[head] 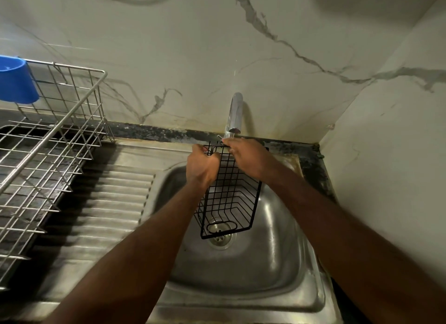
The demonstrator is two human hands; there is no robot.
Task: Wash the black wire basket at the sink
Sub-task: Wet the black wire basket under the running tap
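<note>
You hold the black wire basket over the sink bowl: a long, narrow grid, tilted, its oval-looped end low above the drain, its far end by the sink's faucet. Your left hand clenches its left rim; your right hand grasps the far end. A steel dish rack stands left of the sink.

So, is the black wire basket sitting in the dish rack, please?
No, the left hand and right hand hold the black wire basket over the sink.
</note>
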